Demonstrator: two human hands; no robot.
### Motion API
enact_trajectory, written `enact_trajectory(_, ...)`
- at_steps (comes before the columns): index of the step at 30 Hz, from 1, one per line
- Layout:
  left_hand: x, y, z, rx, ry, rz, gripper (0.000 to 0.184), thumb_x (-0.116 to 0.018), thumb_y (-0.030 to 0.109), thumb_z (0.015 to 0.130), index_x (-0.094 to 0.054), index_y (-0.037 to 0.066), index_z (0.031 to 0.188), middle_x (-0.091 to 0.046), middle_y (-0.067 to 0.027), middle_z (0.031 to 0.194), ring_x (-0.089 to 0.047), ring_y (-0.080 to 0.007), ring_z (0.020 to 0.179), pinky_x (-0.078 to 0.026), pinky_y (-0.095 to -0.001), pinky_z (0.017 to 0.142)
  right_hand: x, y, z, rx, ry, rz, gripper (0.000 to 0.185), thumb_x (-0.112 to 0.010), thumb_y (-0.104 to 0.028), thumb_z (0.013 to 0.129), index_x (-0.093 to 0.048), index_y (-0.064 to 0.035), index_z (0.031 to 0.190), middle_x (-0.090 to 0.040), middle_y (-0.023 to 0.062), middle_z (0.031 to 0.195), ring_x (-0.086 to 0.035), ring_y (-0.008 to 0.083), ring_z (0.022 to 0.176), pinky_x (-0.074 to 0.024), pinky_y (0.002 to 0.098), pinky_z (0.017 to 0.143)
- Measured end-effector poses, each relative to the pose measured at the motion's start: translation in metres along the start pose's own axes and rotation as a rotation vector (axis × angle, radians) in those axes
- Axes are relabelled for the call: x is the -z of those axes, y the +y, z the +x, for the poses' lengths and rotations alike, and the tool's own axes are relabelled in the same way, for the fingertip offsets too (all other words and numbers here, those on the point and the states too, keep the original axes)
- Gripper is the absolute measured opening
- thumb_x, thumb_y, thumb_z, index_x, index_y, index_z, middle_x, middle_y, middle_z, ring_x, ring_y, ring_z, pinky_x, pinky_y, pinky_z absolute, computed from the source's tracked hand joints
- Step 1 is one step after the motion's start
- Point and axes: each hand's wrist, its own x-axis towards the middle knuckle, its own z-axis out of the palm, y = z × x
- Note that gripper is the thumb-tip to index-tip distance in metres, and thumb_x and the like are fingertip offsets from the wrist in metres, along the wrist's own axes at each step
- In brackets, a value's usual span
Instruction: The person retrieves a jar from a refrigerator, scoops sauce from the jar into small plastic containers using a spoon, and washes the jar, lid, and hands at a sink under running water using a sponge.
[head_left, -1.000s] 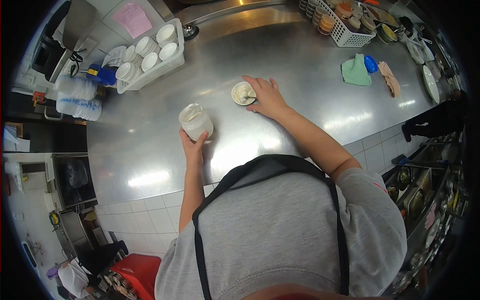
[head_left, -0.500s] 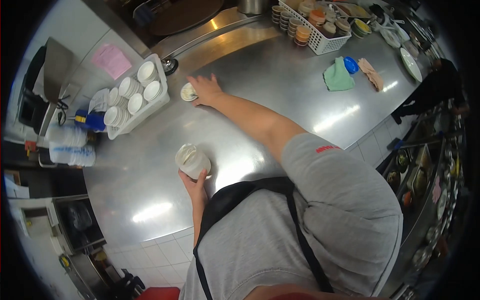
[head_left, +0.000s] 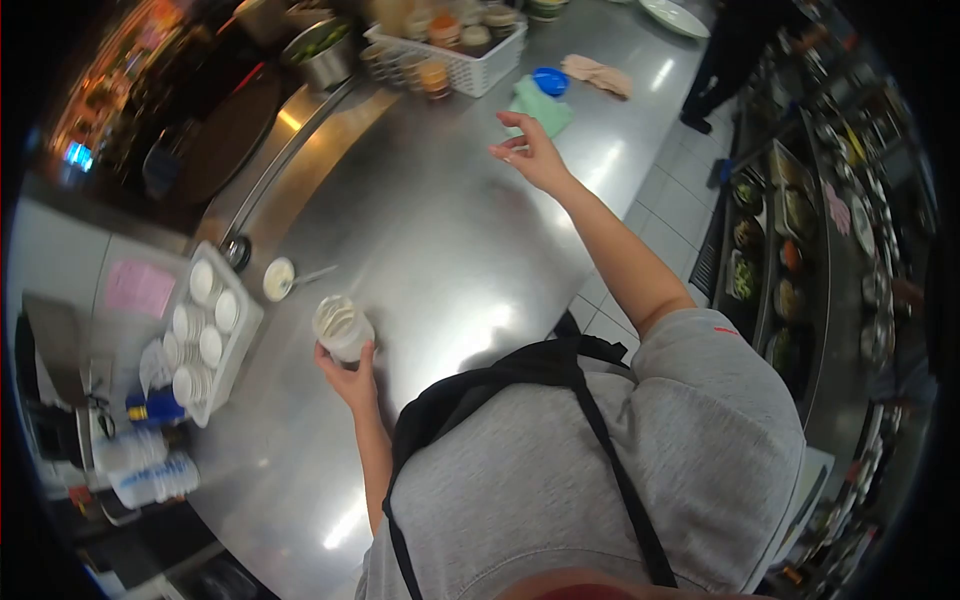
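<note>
My left hand (head_left: pixel 348 382) is wrapped round a clear jar (head_left: pixel 345 338) streaked inside with a white creamy substance, its mouth uncovered. Beyond the jar, a small white cup (head_left: pixel 275 282) of white cream stands on the steel counter, and a spoon (head_left: pixel 316 273) rests in it with its handle pointing right. My right hand (head_left: pixel 538 160) is stretched out over the counter, fingers curved and apart, nothing held. A whitish speck shows at one fingertip. Nearest to that hand lie a green cloth (head_left: pixel 545 112) and a blue lid (head_left: pixel 550 81).
A white tray of stacked small cups (head_left: pixel 222 345) stands at the left beside a call bell (head_left: pixel 236 251). At the back is a white basket of containers (head_left: pixel 490 72). A peach cloth (head_left: pixel 597 76) lies beyond the blue lid. Another person (head_left: pixel 735 65) stands at the far right.
My right hand has let go of the small cup with the spoon and moved right, to near the green cloth. My left hand still holds the jar. The view has turned to the right.
</note>
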Motion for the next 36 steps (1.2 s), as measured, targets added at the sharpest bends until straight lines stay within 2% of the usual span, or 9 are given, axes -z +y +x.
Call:
enact_trajectory(3,-0.033,0.012,-0.003,-0.055,0.016,-0.018,0.079,-0.078,0.018,0.066,-0.033,-0.003,0.128,-0.039,-0.0183,0.128,-0.038,-0.0297,0.121,-0.028,-0.0407,0.103,0.078,0.002,-0.016,-0.016,0.053,0.022,0.052,-0.071,-0.022,0.076,-0.048,-0.0138,0.122,-0.045,0.0092,0.118,-0.055,0.0161,0.09,-0.0472,0.0288,0.073)
enact_trajectory(5,-0.047,0.018,-0.003,0.014,-0.014,0.597,0.084,-0.078,0.022,0.067,-0.03,-0.004,0.131,-0.038,-0.0186,0.13,-0.036,-0.0328,0.123,-0.025,-0.0429,0.104,0.123,0.008,-0.019,-0.004,0.133,0.008,0.031,-0.062,-0.009,0.08,-0.055,-0.013,0.11,-0.045,0.0085,0.118,-0.053,0.017,0.095,-0.0462,0.0279,0.075)
enact_trajectory(12,-0.133,0.093,-0.029,-0.264,0.482,0.313,0.083,-0.066,0.032,0.079,-0.019,-0.002,0.138,-0.02,-0.0213,0.143,-0.021,-0.0314,0.132,-0.015,-0.0441,0.108,0.336,0.092,-0.009,0.099,0.189,-0.299,0.019,-0.042,0.008,0.07,-0.055,-0.0049,0.065,-0.058,0.0101,0.105,-0.053,0.022,0.092,-0.0443,0.03,0.076)
enact_trajectory(15,-0.225,0.158,-0.021,-0.419,0.328,0.295,0.079,-0.063,0.032,0.081,-0.02,-0.001,0.138,-0.02,-0.0203,0.143,-0.02,-0.0321,0.132,-0.015,-0.0447,0.108,0.434,0.122,-0.017,-0.017,0.271,-0.211,0.016,-0.04,0.009,0.067,-0.048,-0.0031,0.06,-0.061,0.0102,0.1,-0.054,0.0208,0.089,-0.0428,0.0282,0.073)
enact_trajectory(21,-0.395,0.269,-0.003,-0.654,0.064,0.216,0.074,-0.066,0.027,0.079,-0.026,-0.001,0.135,-0.02,-0.0192,0.142,-0.02,-0.0329,0.132,-0.016,-0.0445,0.107,0.553,0.153,-0.037,-0.099,0.477,-0.265,0.021,-0.05,0.007,0.066,-0.05,-0.0058,0.082,-0.054,0.0115,0.107,-0.051,0.0223,0.097,-0.0419,0.0295,0.079)
enact_trajectory(25,-0.462,0.294,0.014,-0.731,-0.029,0.195,0.07,-0.065,0.026,0.08,-0.029,0.0,0.134,-0.024,-0.0174,0.14,-0.022,-0.0314,0.131,-0.018,-0.0433,0.106,0.588,0.182,-0.042,-0.215,0.457,-0.708,0.04,-0.074,-0.018,0.064,-0.054,-0.0097,0.097,-0.052,0.0117,0.108,-0.048,0.0295,0.102,-0.0391,0.0365,0.088)
enact_trajectory(28,-0.507,0.294,0.032,-0.706,-0.038,0.171,0.069,-0.066,0.025,0.079,-0.031,0.001,0.133,-0.022,-0.0177,0.141,-0.021,-0.0319,0.131,-0.018,-0.0437,0.106,0.612,0.185,-0.016,-0.533,0.367,-0.929,0.034,-0.072,-0.023,0.069,-0.056,-0.0104,0.097,-0.054,0.0116,0.107,-0.051,0.0293,0.1,-0.0416,0.0349,0.082)
enact_trajectory(30,-0.533,0.298,0.041,-0.696,-0.012,0.184,0.065,-0.065,0.024,0.08,-0.034,0.002,0.132,-0.024,-0.0173,0.14,-0.023,-0.0314,0.131,-0.019,-0.0434,0.106,0.643,0.205,0.012,-0.943,0.226,-0.564,0.024,-0.069,-0.02,0.074,-0.056,-0.0095,0.092,-0.055,0.0112,0.107,-0.053,0.0288,0.099,-0.0435,0.0337,0.076)
enact_trajectory(36,-0.608,0.286,0.094,-0.626,0.121,0.114,0.059,-0.066,0.021,0.08,-0.039,0.001,0.129,-0.028,-0.0167,0.138,-0.025,-0.0316,0.129,-0.02,-0.0439,0.105,0.695,0.266,0.101,-0.298,0.357,-1.045,0.036,-0.07,-0.005,0.068,-0.049,-0.0077,0.096,-0.055,0.0115,0.104,-0.055,0.0273,0.097,-0.0474,0.0341,0.068)
